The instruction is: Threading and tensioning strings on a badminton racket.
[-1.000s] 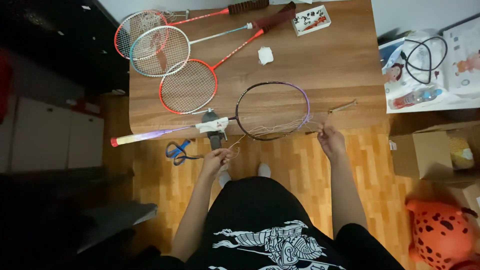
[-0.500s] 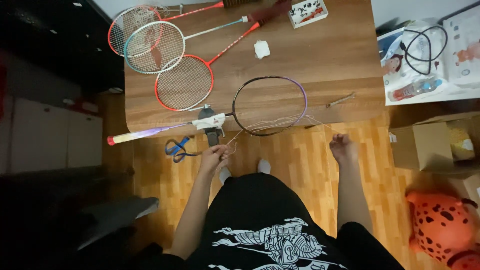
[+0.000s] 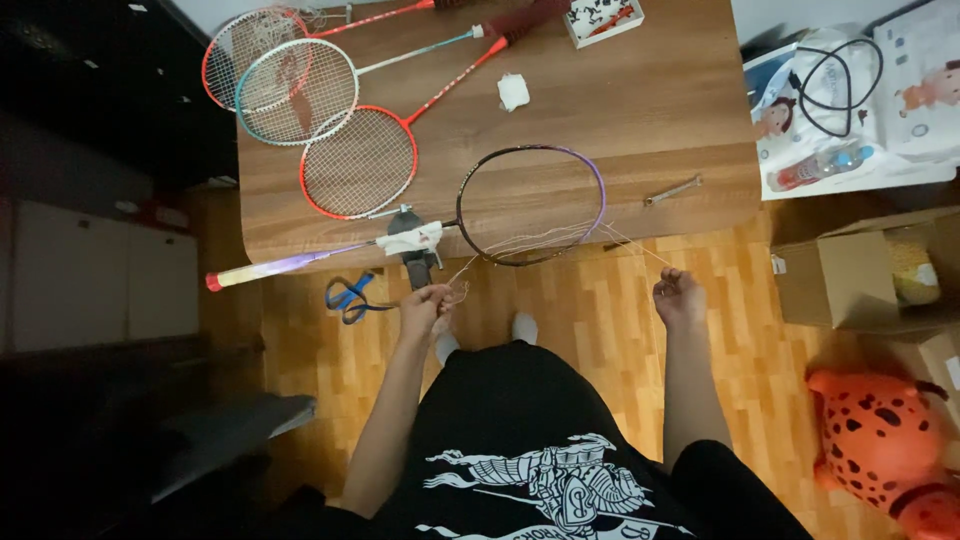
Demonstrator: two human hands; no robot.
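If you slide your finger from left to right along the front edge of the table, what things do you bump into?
Racket handle → clamp → unstrung racket hoop → small metal tool.

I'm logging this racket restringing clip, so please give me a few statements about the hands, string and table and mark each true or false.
1. The left hand pinches a loose string below the table edge. True.
2. The right hand grips the small metal tool. False: the tool lies on the table; the hand holds a string end.
3. The black and purple racket is fully strung. False: only a few loose strands cross its lower part.
4. Three strung rackets lie at the table's far left. True.
5. Blue-handled scissors lie on the floor. True.
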